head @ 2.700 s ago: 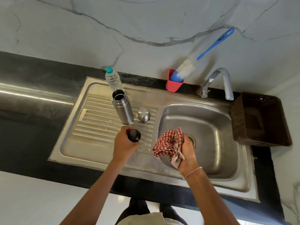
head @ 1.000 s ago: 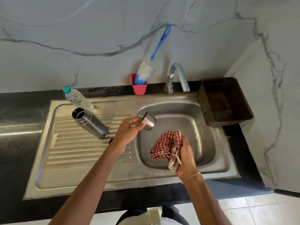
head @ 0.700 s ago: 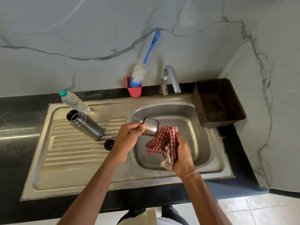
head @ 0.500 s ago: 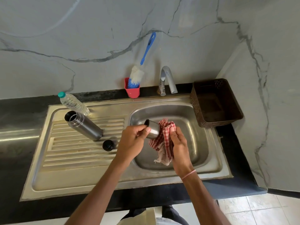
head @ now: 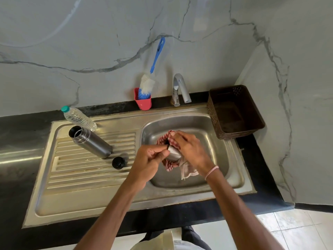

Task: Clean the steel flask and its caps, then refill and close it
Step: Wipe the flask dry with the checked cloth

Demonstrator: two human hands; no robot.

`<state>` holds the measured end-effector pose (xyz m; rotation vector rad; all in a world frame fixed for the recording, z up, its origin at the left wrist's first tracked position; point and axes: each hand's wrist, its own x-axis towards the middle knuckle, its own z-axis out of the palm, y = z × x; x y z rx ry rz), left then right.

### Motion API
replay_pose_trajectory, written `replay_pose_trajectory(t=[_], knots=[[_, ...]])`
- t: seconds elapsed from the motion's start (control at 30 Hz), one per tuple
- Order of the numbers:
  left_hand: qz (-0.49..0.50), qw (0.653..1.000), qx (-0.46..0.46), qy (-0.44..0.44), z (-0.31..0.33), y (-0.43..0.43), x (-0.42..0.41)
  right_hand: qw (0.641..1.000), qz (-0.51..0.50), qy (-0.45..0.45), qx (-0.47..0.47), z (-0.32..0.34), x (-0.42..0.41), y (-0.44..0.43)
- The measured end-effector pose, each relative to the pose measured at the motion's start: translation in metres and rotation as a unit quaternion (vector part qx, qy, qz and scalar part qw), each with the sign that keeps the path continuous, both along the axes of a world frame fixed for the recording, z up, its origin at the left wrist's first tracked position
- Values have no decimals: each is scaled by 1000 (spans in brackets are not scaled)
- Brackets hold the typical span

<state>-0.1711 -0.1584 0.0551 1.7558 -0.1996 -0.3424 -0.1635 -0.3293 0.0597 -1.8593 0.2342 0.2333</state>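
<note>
Fingers of both hands closed on the steel cap [head: 173,154] and cloth [head: 163,139], over the basin [head: 225,159]

Left hand [head: 147,161] fingers [head: 158,150] pinch the cap by its rim. The right hand [head: 191,150] curls round the red-checked cloth, which half a second ago only met the cap's side and now wraps over it. The black inner cap [head: 118,162], in the left hand a few seconds back, lies on the drainboard [head: 86,170] just beside the flask [head: 90,141], which stands open-mouthed there. Wiping looks to have passed from one cap to the other. Refilling, probably from the water bottle [head: 79,118] behind the flask, and closing remain.
</note>
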Motion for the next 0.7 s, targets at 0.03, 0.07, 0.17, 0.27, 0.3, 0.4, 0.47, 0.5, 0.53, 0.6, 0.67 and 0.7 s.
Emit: replay_pose_trajectory(t=[0.03,0.07,0.17,0.27,0.3,0.4,0.47,0.5,0.53,0.6,0.67,0.7], knots=[[1,1000,-2,-4,-1,0,-3,992,-16,79,101,5,4,-5],[4,1000,1,-14,-2,0,-4,968,-25,153,199,11,5,-8],[-22,999,13,-20,0,2,1,935,-50,218,274,11,2,-9],[-49,998,13,40,11,2,5,988,-72,82,105,-4,5,0],[-41,997,8,63,12,2,5,998,-59,12,24,-9,5,4],[62,982,-48,169,9,-1,8,971,-19,-176,-160,-22,-4,19],[138,956,-103,236,5,0,15,942,14,-252,-223,-30,-14,28],[167,943,-124,260,5,1,17,930,37,-276,-242,-35,-18,30],[185,931,-144,279,7,2,18,918,59,-295,-258,-40,-22,33],[208,910,-177,313,11,4,18,898,90,-323,-287,-51,-30,33],[222,893,-195,340,11,6,18,876,120,-347,-313,-61,-37,30],[235,886,-198,347,10,6,18,865,134,-358,-325,-66,-39,29]])
